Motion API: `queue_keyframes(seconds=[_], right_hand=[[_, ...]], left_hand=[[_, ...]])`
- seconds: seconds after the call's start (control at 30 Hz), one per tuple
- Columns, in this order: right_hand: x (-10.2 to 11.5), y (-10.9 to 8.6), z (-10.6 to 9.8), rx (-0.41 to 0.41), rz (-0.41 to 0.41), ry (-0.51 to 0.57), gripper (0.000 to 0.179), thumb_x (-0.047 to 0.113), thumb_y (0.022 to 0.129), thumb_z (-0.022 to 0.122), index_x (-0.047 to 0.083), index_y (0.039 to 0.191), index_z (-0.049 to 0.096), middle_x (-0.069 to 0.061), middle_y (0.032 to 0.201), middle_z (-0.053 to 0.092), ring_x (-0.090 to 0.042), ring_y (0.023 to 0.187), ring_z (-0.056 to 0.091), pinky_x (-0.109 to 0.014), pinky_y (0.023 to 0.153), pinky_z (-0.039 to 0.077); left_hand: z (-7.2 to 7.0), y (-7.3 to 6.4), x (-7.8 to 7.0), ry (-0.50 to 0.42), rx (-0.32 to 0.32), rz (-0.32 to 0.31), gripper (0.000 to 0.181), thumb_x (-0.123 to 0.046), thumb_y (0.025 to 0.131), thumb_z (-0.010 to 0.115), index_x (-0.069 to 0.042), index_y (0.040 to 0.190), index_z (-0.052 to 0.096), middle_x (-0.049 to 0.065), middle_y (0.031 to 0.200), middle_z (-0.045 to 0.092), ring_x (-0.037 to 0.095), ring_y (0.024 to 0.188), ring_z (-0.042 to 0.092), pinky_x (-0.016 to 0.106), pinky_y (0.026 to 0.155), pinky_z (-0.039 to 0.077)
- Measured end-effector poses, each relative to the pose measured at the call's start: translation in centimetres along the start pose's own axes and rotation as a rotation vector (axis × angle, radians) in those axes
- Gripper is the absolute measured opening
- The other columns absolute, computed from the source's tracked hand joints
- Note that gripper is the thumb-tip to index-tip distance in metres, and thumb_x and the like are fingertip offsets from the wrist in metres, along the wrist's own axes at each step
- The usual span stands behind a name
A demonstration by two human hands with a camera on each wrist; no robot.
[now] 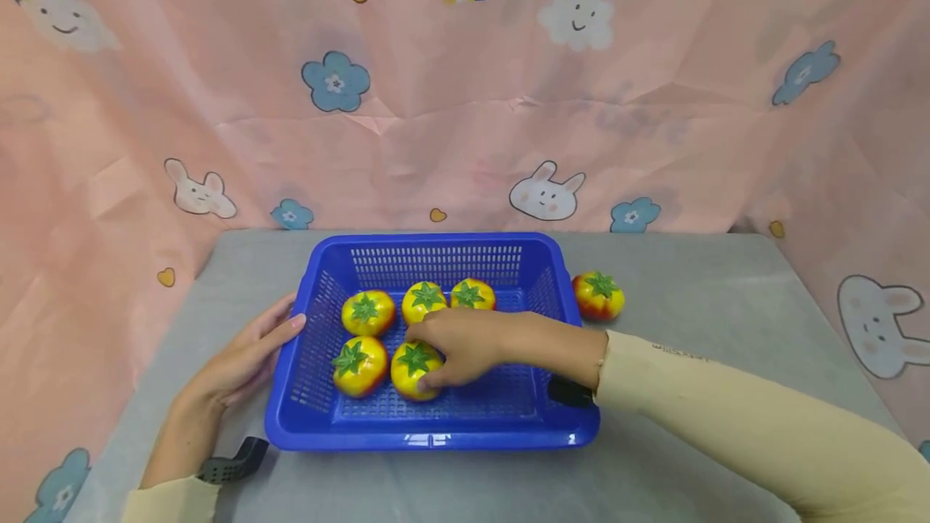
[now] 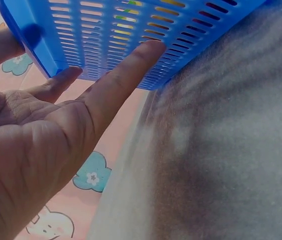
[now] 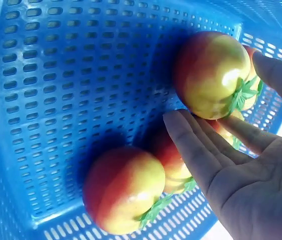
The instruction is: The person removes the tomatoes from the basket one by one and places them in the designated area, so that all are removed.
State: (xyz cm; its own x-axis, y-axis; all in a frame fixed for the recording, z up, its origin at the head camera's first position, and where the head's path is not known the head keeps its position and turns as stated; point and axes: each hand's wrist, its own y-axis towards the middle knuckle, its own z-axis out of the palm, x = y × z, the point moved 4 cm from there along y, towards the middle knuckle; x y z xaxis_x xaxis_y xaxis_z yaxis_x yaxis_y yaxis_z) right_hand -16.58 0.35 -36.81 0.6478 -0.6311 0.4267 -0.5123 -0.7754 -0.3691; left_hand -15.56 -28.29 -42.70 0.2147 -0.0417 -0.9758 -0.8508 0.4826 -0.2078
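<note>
A blue plastic basket (image 1: 436,440) holds several yellow-red toy tomatoes with green star-shaped leaves. My right hand (image 1: 465,345) reaches in over its right side and holds the front middle tomato (image 1: 416,372) between thumb and fingers. In the right wrist view this tomato (image 3: 211,75) lies between the thumb and the rather straight fingers. Other tomatoes there include one (image 3: 123,190) at the lower left. Against the basket's left side rests my left hand (image 1: 243,353), its thumb at the rim. In the left wrist view, its extended fingers touch the slotted wall (image 2: 176,30).
One more toy tomato (image 1: 598,295) stands on the grey table (image 1: 690,289), just outside the basket's right side. A pink patterned cloth (image 1: 436,103) hangs behind the table and along its sides. Dark bands are on both wrists.
</note>
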Motion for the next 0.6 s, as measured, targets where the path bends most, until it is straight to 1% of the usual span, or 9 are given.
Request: queue_keyframes(seconds=[0.1,0.2,0.27,0.4,0.6], right_hand=[[0.2,0.2,0.2,0.023,0.003,0.012,0.061,0.041,0.100,0.074,0.013,0.151,0.056,-0.004,0.143,0.066,-0.016,0.127,0.062,-0.036,0.117,0.051],[0.4,0.4,0.6,0.058,0.006,0.023,0.064,0.042,0.099,0.074,0.017,0.154,0.053,-0.004,0.149,0.062,-0.016,0.132,0.060,-0.038,0.120,0.048],[0.6,0.6,0.9,0.084,0.004,0.035,0.067,0.042,0.099,0.075,0.020,0.157,0.050,-0.006,0.155,0.057,-0.019,0.138,0.057,-0.041,0.123,0.046],[0.7,0.8,1.2,0.120,0.001,0.040,0.071,0.043,0.099,0.075,0.024,0.160,0.045,-0.009,0.163,0.049,-0.022,0.143,0.054,-0.043,0.125,0.044],[0.7,1.2,1.0,0.117,-0.008,0.021,0.073,0.042,0.098,0.076,0.023,0.161,0.045,-0.008,0.159,0.052,-0.019,0.138,0.056,-0.040,0.123,0.047]], left_hand=[[0.0,0.0,-0.1,-0.007,-0.003,-0.008,0.071,-0.026,0.116,0.039,-0.004,0.169,-0.002,-0.011,0.141,0.060,0.013,0.121,0.072,0.039,0.097,0.064],[0.0,-0.2,0.0,-0.009,0.002,-0.014,0.071,-0.026,0.116,0.039,-0.005,0.170,-0.003,-0.011,0.143,0.060,0.014,0.122,0.072,0.040,0.098,0.064],[-0.1,-0.3,0.1,-0.005,0.006,-0.015,0.070,-0.026,0.116,0.038,-0.005,0.169,-0.003,-0.011,0.143,0.060,0.014,0.122,0.072,0.040,0.098,0.064],[-0.2,-0.4,0.3,0.004,0.010,-0.013,0.069,-0.024,0.116,0.038,-0.004,0.169,-0.002,-0.012,0.143,0.060,0.014,0.122,0.072,0.040,0.098,0.064],[-0.2,-0.2,0.1,0.003,-0.007,-0.014,0.069,-0.026,0.116,0.039,-0.005,0.169,0.000,-0.011,0.141,0.061,0.013,0.119,0.073,0.039,0.096,0.065]])
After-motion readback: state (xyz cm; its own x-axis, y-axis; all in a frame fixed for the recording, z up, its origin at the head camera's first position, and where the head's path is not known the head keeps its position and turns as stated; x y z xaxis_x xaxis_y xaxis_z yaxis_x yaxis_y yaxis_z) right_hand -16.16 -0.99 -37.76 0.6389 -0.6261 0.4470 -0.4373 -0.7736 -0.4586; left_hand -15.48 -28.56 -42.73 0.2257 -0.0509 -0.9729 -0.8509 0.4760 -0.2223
